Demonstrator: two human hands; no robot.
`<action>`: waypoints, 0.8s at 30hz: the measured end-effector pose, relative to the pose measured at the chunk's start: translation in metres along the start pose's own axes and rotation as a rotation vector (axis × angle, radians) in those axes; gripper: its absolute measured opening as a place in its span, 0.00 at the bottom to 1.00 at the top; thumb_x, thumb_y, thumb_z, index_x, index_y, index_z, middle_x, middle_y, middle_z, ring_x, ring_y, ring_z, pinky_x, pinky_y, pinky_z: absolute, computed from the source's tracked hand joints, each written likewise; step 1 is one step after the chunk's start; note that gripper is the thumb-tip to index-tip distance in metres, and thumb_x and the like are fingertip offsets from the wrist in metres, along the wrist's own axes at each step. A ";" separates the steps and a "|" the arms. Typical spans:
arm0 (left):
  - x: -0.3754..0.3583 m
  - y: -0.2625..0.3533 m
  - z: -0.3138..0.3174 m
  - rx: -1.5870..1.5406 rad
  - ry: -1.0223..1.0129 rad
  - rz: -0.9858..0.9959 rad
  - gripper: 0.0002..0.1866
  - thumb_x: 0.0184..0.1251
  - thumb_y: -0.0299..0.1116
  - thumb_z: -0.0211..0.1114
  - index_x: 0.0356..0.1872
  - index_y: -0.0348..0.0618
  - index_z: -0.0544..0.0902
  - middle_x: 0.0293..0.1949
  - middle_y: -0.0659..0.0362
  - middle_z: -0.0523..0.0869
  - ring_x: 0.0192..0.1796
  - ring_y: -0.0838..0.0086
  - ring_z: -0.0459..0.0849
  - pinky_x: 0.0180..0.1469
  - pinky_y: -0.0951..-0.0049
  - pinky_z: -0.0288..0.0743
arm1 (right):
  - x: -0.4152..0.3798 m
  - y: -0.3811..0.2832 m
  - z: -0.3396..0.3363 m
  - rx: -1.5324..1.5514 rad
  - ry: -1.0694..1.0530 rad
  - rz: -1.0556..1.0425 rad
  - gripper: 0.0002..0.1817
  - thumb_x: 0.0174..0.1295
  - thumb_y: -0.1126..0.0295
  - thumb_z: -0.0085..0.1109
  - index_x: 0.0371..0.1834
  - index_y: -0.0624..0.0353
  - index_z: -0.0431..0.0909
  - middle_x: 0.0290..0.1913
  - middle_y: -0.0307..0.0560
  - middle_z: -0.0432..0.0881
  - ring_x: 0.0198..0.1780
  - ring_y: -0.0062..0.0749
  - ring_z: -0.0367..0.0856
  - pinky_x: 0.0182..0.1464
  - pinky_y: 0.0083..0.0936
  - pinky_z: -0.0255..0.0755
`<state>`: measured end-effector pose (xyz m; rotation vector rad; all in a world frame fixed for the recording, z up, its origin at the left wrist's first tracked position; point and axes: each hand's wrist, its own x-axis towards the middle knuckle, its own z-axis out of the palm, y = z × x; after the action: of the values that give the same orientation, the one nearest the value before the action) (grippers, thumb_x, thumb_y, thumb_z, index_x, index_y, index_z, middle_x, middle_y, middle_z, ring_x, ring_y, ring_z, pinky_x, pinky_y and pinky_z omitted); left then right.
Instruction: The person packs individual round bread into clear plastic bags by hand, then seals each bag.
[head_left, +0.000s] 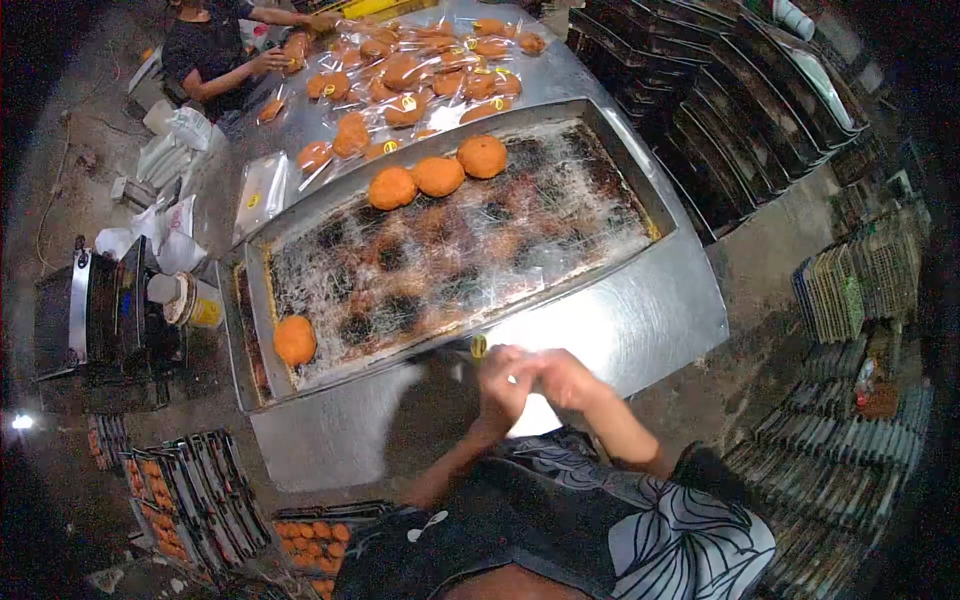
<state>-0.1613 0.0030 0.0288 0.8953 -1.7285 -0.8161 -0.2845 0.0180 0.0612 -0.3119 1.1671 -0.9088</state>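
Filling the middle of the scene, a steel table (640,320) carries a big baking tray (620,150) with a dark, burnt-looking lining. Only four orange buns remain on this tray: three in a row at the far side (437,175) and one alone at the near left corner (295,340). Beyond the tray, many bagged buns (420,80) lie on the far part of the table, where another person (205,50) works with both arms out. Stacks of empty trays (720,90) stand at the right.

At the near edge of the table, the left hand (503,385) and the right hand (560,378) meet closely together. They seem to pinch a thin clear bag (535,412), but the picture is blurred there, so I cannot tell how firmly the fingers close or whether a bun is inside.

I judge the bag very light, soft and slippery, easy to take by its open mouth with fingertips. The buns look light and tender with a crumbly crust; they are better held gently from the sides, not squeezed.
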 end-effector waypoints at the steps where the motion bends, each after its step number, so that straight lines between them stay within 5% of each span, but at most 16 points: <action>1: 0.009 0.018 -0.008 -0.013 -0.068 0.023 0.07 0.44 0.21 0.63 0.28 0.42 0.80 0.26 0.56 0.76 0.30 0.65 0.75 0.32 0.72 0.68 | 0.013 -0.013 0.006 0.351 0.001 0.002 0.13 0.61 0.65 0.44 0.42 0.62 0.69 0.19 0.36 0.72 0.19 0.18 0.71 0.21 0.13 0.70; 2: 0.014 0.029 -0.012 -0.026 -0.133 0.042 0.09 0.45 0.20 0.63 0.30 0.42 0.79 0.26 0.56 0.76 0.30 0.64 0.74 0.33 0.73 0.67 | 0.060 -0.002 -0.031 0.653 -0.930 -0.196 0.21 0.60 0.57 0.47 0.50 0.61 0.66 0.35 0.40 0.74 0.36 0.22 0.74 0.34 0.18 0.74; 3: 0.020 0.021 -0.009 0.051 0.097 0.051 0.14 0.44 0.18 0.63 0.36 0.38 0.77 0.25 0.60 0.76 0.30 0.68 0.75 0.33 0.75 0.67 | 0.018 -0.042 0.031 0.333 -0.123 -0.301 0.27 0.58 0.51 0.47 0.55 0.58 0.61 0.48 0.43 0.70 0.50 0.27 0.68 0.48 0.24 0.70; 4: 0.031 0.023 -0.015 -0.243 0.163 -0.279 0.18 0.49 0.24 0.62 0.44 0.35 0.73 0.30 0.62 0.77 0.36 0.70 0.76 0.39 0.73 0.70 | 0.031 -0.047 0.050 0.541 -0.324 -0.522 0.28 0.59 0.51 0.46 0.58 0.57 0.58 0.53 0.47 0.69 0.52 0.32 0.69 0.56 0.29 0.63; 6: 0.049 -0.006 -0.026 -0.296 0.247 -0.280 0.17 0.51 0.26 0.60 0.44 0.37 0.72 0.33 0.62 0.77 0.37 0.70 0.76 0.41 0.71 0.69 | 0.040 -0.041 0.078 0.761 -0.621 -0.386 0.28 0.59 0.54 0.47 0.58 0.57 0.57 0.55 0.49 0.69 0.55 0.34 0.67 0.59 0.32 0.60; 8: 0.050 -0.036 -0.061 -0.407 0.402 -0.288 0.16 0.55 0.30 0.56 0.46 0.39 0.70 0.37 0.61 0.77 0.40 0.70 0.76 0.45 0.67 0.69 | 0.053 -0.025 0.098 0.395 -0.517 0.013 0.29 0.60 0.58 0.47 0.61 0.58 0.54 0.56 0.51 0.68 0.56 0.35 0.67 0.58 0.32 0.61; 10: 0.049 -0.064 -0.095 -0.521 0.561 -0.283 0.16 0.60 0.35 0.52 0.48 0.42 0.69 0.41 0.60 0.76 0.43 0.70 0.76 0.50 0.62 0.68 | 0.096 -0.039 0.088 -0.328 -0.550 -0.148 0.18 0.59 0.63 0.49 0.49 0.61 0.71 0.48 0.49 0.75 0.49 0.36 0.74 0.51 0.30 0.67; 11: 0.041 -0.077 -0.117 -0.579 0.639 -0.280 0.16 0.62 0.37 0.50 0.49 0.43 0.68 0.43 0.59 0.76 0.45 0.69 0.76 0.52 0.60 0.68 | 0.093 -0.089 0.097 -0.905 -0.321 -0.560 0.14 0.56 0.66 0.51 0.43 0.61 0.75 0.38 0.47 0.79 0.41 0.39 0.77 0.45 0.29 0.70; 12: 0.034 -0.085 -0.120 -0.638 0.717 -0.278 0.16 0.65 0.39 0.48 0.50 0.45 0.67 0.45 0.59 0.76 0.46 0.69 0.76 0.54 0.58 0.68 | 0.149 -0.107 0.086 -1.002 0.004 -0.789 0.18 0.54 0.66 0.52 0.47 0.61 0.72 0.37 0.52 0.79 0.41 0.43 0.77 0.46 0.32 0.69; 13: 0.036 -0.084 -0.133 -0.634 0.727 -0.277 0.16 0.65 0.39 0.48 0.50 0.45 0.67 0.45 0.59 0.76 0.46 0.69 0.76 0.54 0.58 0.68 | 0.164 -0.148 0.093 -1.129 0.362 -0.761 0.19 0.53 0.66 0.52 0.47 0.63 0.70 0.44 0.59 0.75 0.48 0.44 0.72 0.50 0.34 0.65; 14: 0.038 -0.077 -0.147 -0.933 0.738 -0.299 0.17 0.63 0.39 0.50 0.51 0.46 0.67 0.44 0.59 0.77 0.46 0.68 0.76 0.54 0.56 0.67 | 0.246 -0.163 0.055 -1.334 0.666 -1.314 0.24 0.53 0.61 0.52 0.51 0.62 0.67 0.53 0.65 0.67 0.55 0.53 0.64 0.56 0.41 0.59; 15: 0.037 -0.067 -0.156 -1.234 0.740 -0.316 0.18 0.62 0.39 0.51 0.52 0.47 0.66 0.42 0.59 0.77 0.46 0.67 0.76 0.54 0.53 0.66 | 0.279 -0.171 0.037 -1.517 0.908 -1.268 0.28 0.54 0.55 0.51 0.55 0.58 0.63 0.56 0.67 0.61 0.58 0.61 0.57 0.59 0.47 0.52; 18: 0.039 -0.038 -0.174 -1.327 0.871 -0.442 0.16 0.59 0.35 0.53 0.49 0.46 0.68 0.40 0.59 0.79 0.46 0.64 0.78 0.54 0.49 0.65 | 0.285 -0.144 0.025 -1.573 0.731 -1.085 0.30 0.52 0.52 0.51 0.58 0.51 0.62 0.58 0.66 0.60 0.58 0.64 0.56 0.60 0.49 0.50; 19: 0.036 -0.042 -0.176 -1.273 0.925 -0.448 0.24 0.60 0.36 0.51 0.58 0.49 0.58 0.48 0.56 0.73 0.52 0.64 0.71 0.55 0.47 0.64 | 0.259 -0.128 0.038 -1.559 0.719 -1.097 0.30 0.52 0.52 0.51 0.58 0.51 0.62 0.58 0.66 0.60 0.58 0.64 0.56 0.60 0.49 0.50; 21: 0.035 -0.041 -0.180 -1.291 0.936 -0.417 0.26 0.58 0.36 0.52 0.58 0.48 0.57 0.51 0.55 0.68 0.53 0.62 0.70 0.55 0.47 0.63 | 0.186 -0.104 0.057 -1.931 0.617 -0.905 0.30 0.51 0.51 0.53 0.56 0.52 0.64 0.54 0.64 0.65 0.57 0.61 0.60 0.57 0.50 0.54; 24: 0.045 -0.032 -0.178 -1.290 1.005 -0.454 0.30 0.54 0.37 0.54 0.57 0.45 0.54 0.56 0.52 0.58 0.56 0.57 0.65 0.56 0.46 0.61 | 0.188 -0.087 0.039 -1.656 0.564 -1.000 0.27 0.48 0.54 0.57 0.51 0.53 0.69 0.50 0.65 0.68 0.50 0.56 0.67 0.51 0.40 0.64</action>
<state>0.0029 -0.0725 0.0737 0.5506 0.0306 -1.2156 -0.2703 -0.1856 0.0100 -2.2293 2.1538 -0.6029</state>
